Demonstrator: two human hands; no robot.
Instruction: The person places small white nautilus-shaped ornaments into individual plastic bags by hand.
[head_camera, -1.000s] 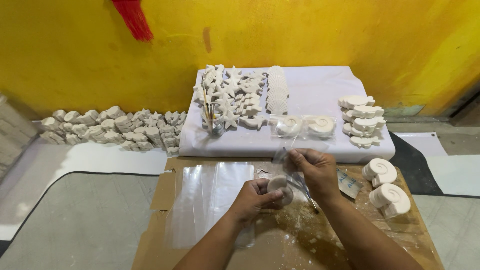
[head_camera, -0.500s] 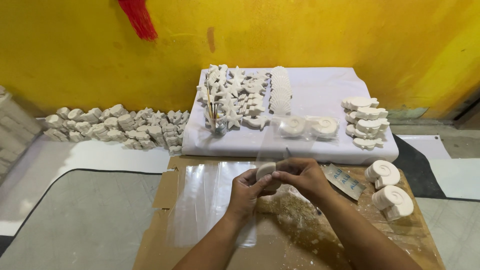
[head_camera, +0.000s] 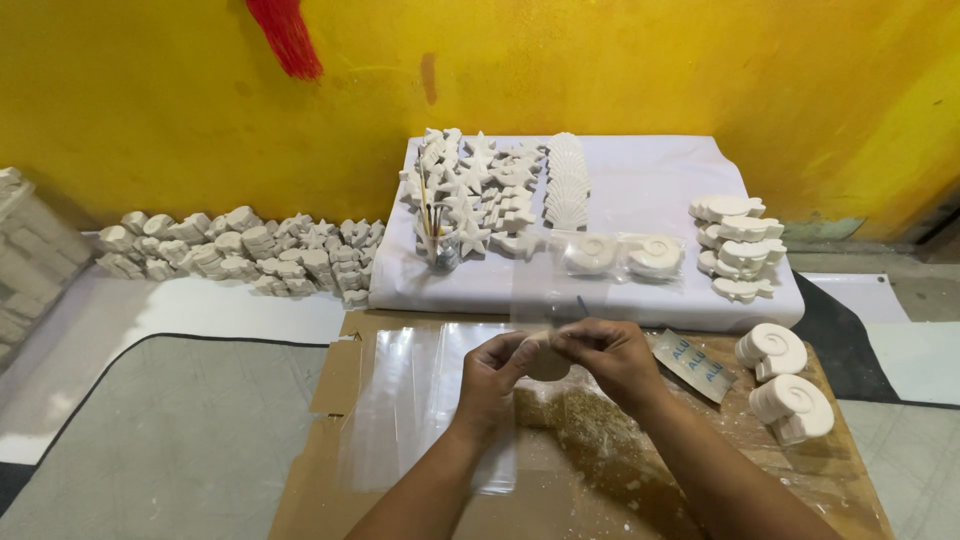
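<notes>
Yellow, blotchy wall fills the far side, with a red tassel (head_camera: 285, 35) hanging at its top. Below it I see a white cloth-covered board (head_camera: 650, 180) loaded with matte plaster casts: starfish shapes (head_camera: 480, 190), a row of ribbed scallop shells (head_camera: 565, 180), two spiral shells sealed in clear bags (head_camera: 622, 256) and a stack of flat pieces (head_camera: 738, 245) at the right. A small jar of brushes (head_camera: 436, 240) stands among the starfish. More rough white casts (head_camera: 240, 250) lie heaped along the wall at the left.

Nearer, a flattened brown cardboard sheet (head_camera: 330, 380) covers the grey floor, dusted with pale crumbs. Glossy clear plastic sheets (head_camera: 410, 400) lie on its left half; two thick spiral shell casts (head_camera: 785, 375) sit at its right edge, beside a small printed label strip (head_camera: 692, 362).

At centre, just above the cardboard, my left hand (head_camera: 490, 370) and my right hand (head_camera: 610, 355) meet around a small round white cast (head_camera: 547, 362). Both hands pinch it with fingertips pressed together on its edges, a thin clear bag (head_camera: 548, 290) rising from it toward the board.
</notes>
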